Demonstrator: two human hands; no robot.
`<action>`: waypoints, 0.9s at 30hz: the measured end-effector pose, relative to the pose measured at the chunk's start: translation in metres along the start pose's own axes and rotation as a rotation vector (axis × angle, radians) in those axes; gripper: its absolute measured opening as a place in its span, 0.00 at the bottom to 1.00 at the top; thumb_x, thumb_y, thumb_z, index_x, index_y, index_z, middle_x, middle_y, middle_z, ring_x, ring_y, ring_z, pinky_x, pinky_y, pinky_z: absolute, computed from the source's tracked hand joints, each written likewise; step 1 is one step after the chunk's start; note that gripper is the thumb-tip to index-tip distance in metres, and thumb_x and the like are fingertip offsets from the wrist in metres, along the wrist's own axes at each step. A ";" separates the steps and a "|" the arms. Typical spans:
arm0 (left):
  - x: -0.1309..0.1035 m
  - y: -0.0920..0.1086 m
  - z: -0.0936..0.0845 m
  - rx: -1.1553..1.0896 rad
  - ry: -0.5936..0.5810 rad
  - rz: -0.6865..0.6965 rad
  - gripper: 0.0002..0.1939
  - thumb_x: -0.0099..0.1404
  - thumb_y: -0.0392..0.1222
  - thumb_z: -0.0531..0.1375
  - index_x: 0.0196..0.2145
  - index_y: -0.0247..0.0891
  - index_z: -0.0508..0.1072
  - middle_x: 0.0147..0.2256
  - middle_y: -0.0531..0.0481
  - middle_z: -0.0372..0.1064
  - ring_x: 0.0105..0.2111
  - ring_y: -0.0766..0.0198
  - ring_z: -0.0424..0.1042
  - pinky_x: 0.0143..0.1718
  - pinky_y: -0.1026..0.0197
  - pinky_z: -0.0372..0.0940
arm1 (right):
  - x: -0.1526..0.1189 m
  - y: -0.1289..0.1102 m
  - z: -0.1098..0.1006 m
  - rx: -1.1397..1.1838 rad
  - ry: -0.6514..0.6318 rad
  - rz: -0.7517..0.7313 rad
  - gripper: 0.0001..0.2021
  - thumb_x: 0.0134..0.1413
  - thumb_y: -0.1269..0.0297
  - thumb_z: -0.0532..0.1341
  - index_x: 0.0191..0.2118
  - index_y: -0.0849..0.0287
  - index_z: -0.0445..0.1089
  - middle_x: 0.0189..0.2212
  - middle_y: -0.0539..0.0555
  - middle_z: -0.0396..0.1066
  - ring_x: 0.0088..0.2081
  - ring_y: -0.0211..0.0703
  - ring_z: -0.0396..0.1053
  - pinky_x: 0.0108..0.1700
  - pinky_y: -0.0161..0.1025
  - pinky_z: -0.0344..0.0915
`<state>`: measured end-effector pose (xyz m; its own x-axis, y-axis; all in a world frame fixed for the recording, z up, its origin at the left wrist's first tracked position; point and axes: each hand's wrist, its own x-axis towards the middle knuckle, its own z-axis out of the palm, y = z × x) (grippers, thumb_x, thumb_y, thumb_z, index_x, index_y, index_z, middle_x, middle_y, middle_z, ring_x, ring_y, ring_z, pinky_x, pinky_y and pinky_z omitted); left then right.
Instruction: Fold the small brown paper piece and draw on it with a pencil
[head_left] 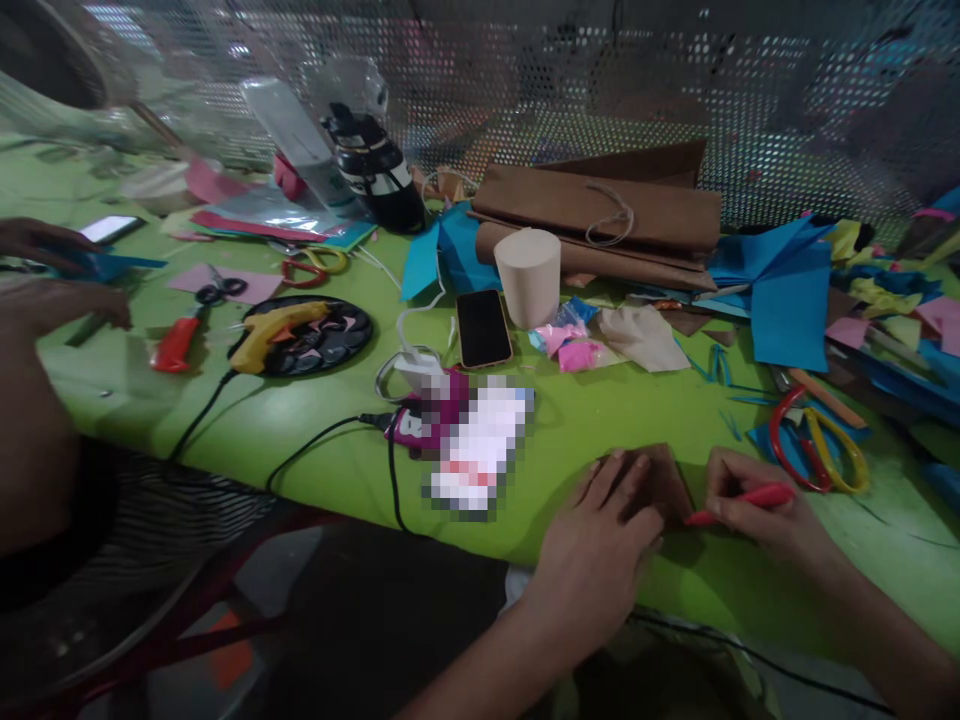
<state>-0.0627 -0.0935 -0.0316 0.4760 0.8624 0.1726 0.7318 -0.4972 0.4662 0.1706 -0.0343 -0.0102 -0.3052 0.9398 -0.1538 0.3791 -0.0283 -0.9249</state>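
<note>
My left hand [600, 530] lies with its fingers stretched out over a small piece of brown paper [670, 475] near the table's front edge, pressing it down. Part of the paper is hidden under those fingers. Just to the right, my right hand [757, 505] pinches a slim red pen-like tool [772, 493]. Its tip points left and meets the paper's right edge; whether it is a pen or a cutter I cannot tell. Beyond my right hand rest scissors [844, 465] with one red and one yellow handle loop.
A blurred, lit phone [484, 450] and a purple power strip [420, 420] with cords lie left of my hands. Behind are a dark phone [484, 328], a cream cylinder [529, 275], and brown paper [600, 210]. A yellow glue gun [277, 335] sits near another person's hand [105, 305].
</note>
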 end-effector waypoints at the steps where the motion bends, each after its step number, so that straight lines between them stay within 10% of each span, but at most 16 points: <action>1: 0.000 0.000 0.001 -0.002 0.005 0.004 0.14 0.79 0.45 0.54 0.54 0.44 0.77 0.72 0.44 0.59 0.74 0.47 0.53 0.73 0.42 0.56 | 0.000 0.002 0.000 0.019 0.001 0.001 0.11 0.52 0.62 0.66 0.23 0.54 0.66 0.20 0.45 0.61 0.23 0.37 0.56 0.25 0.36 0.49; 12: 0.003 -0.006 0.004 0.044 0.222 0.114 0.19 0.76 0.37 0.56 0.62 0.46 0.72 0.73 0.47 0.56 0.76 0.47 0.48 0.70 0.37 0.59 | -0.006 0.002 -0.012 0.298 0.316 -0.143 0.12 0.57 0.52 0.73 0.41 0.53 0.79 0.33 0.51 0.72 0.31 0.40 0.65 0.30 0.35 0.62; 16: 0.013 -0.001 -0.007 -0.050 0.244 0.066 0.18 0.75 0.35 0.57 0.59 0.47 0.72 0.64 0.47 0.71 0.70 0.48 0.61 0.67 0.37 0.61 | -0.013 -0.003 -0.012 0.362 0.375 -0.122 0.13 0.53 0.51 0.75 0.37 0.53 0.79 0.30 0.51 0.71 0.29 0.39 0.64 0.28 0.34 0.61; 21: 0.030 0.001 -0.019 -0.294 0.192 -0.152 0.14 0.72 0.31 0.56 0.50 0.44 0.74 0.42 0.49 0.80 0.43 0.52 0.77 0.46 0.49 0.68 | -0.016 -0.014 -0.013 0.386 0.346 -0.105 0.13 0.50 0.50 0.76 0.35 0.52 0.80 0.26 0.51 0.70 0.26 0.39 0.63 0.24 0.34 0.61; 27: 0.045 0.001 -0.021 -0.519 0.167 -0.258 0.07 0.69 0.31 0.57 0.43 0.40 0.68 0.41 0.45 0.77 0.40 0.56 0.74 0.39 0.58 0.62 | -0.015 -0.028 -0.006 0.420 0.239 -0.113 0.15 0.52 0.48 0.75 0.37 0.54 0.82 0.30 0.54 0.73 0.29 0.41 0.67 0.25 0.34 0.65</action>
<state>-0.0509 -0.0534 -0.0053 0.2004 0.9733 0.1118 0.4594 -0.1941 0.8668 0.1694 -0.0452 0.0204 -0.0960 0.9954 -0.0060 -0.0450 -0.0104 -0.9989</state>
